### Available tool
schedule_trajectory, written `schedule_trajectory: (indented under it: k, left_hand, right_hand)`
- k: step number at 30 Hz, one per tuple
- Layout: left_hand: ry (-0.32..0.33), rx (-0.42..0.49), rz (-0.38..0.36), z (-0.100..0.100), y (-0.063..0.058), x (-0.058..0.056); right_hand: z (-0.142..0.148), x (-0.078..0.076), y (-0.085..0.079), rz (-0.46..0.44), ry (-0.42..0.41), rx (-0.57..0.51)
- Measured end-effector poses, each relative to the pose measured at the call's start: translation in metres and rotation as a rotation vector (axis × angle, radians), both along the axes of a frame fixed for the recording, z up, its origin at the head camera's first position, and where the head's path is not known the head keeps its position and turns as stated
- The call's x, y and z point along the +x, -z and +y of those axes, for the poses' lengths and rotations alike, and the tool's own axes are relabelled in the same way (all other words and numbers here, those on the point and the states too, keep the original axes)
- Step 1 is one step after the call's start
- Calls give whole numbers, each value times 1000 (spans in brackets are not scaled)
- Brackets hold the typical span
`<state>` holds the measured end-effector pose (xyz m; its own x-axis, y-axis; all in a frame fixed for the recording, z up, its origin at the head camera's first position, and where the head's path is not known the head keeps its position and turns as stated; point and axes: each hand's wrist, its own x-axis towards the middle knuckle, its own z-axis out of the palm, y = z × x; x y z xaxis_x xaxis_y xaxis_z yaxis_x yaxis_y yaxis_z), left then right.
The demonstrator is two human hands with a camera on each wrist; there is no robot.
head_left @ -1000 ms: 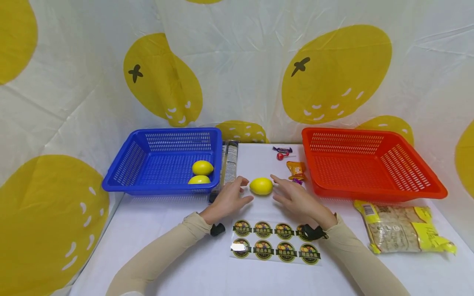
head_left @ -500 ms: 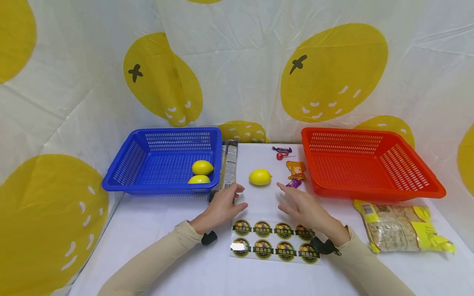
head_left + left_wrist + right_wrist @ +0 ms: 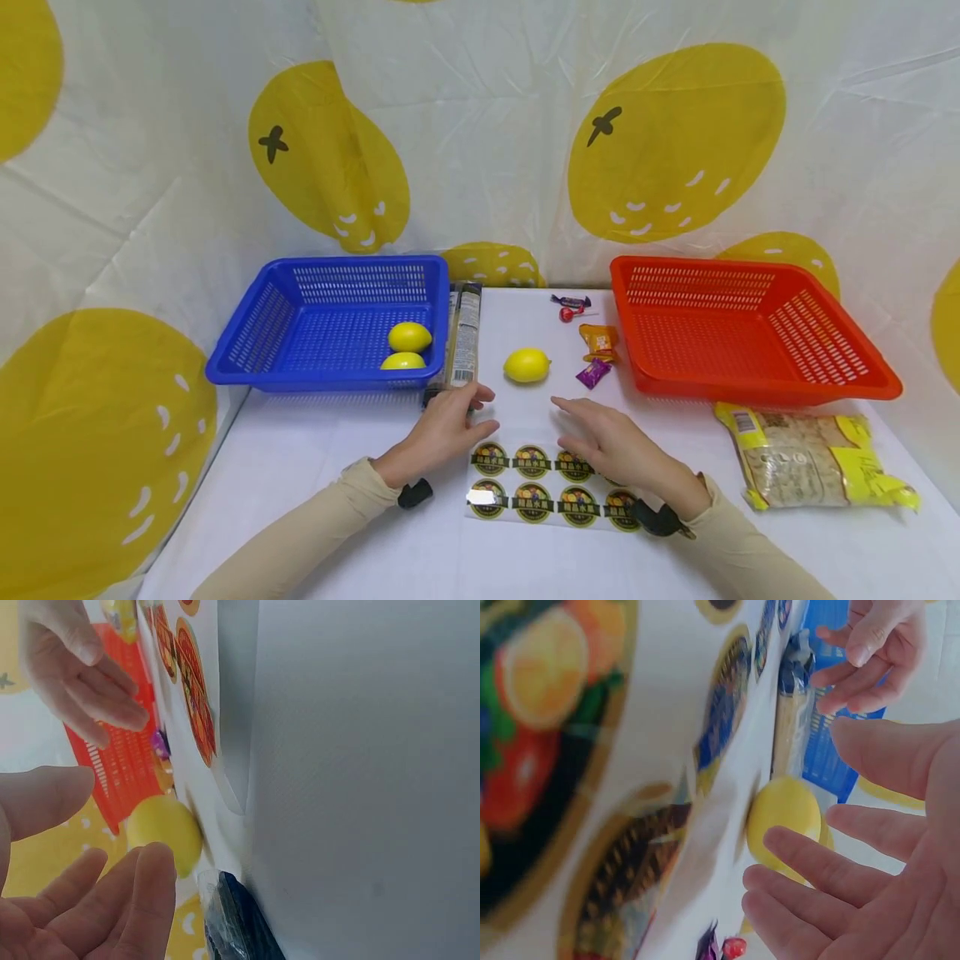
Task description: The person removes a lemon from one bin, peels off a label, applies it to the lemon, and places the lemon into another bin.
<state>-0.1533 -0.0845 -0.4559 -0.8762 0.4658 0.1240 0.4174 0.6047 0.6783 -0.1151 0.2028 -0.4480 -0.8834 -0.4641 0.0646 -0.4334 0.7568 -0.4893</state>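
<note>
A yellow lemon (image 3: 527,365) lies on the white table, beyond and between the two hands. My left hand (image 3: 442,427) hovers at its near left with relaxed, parted fingers and nothing in them. On the other side my right hand (image 3: 617,442) hangs above the sticker sheet (image 3: 532,497), fingers spread and empty. The sheet carries rows of round dark fruit labels, partly covered by the right hand. In the right wrist view the lemon (image 3: 784,819) shows just past the fingertips. Two more lemons (image 3: 409,337) sit in the blue basket (image 3: 330,385).
A red basket (image 3: 757,390) stands at the right, with a yellow-and-clear bag (image 3: 813,458) in front. Several wrapped sweets, including an orange packet (image 3: 598,342) and a purple one (image 3: 593,373), lie by its left side. A long clear packet (image 3: 463,337) lies beside the blue basket.
Both hands have drawn back from the lemon toward the person and now sit lower in the head view. The lemon shifted slightly away, and the purple sweet is uncovered.
</note>
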Motion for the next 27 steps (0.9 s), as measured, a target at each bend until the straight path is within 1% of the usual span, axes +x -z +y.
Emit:
schedule_trajectory:
  k: [4,8,13,16,20,24,27]
  left_hand:
    - [3,-13,-8,-3,1,4]
    - [12,-48,-7,-6,2,8]
    - [33,-85,36,-8,4,11]
    - [61,-105,66,-9,5,12]
    - [89,-134,87,-10,6,13]
    - [104,-149,90,-11,6,13]
    - [116,-143,76,-11,7,13]
  right_hand:
    - [-5,4,3,-22,-14,23]
    - [-10,6,5,-1,-45,73]
    - [-14,8,7,29,-74,107]
    - [-16,9,7,27,-78,133]
    - [-18,9,7,3,-72,167]
    - [-20,8,7,-13,-62,180]
    - [-21,8,7,0,-58,188]
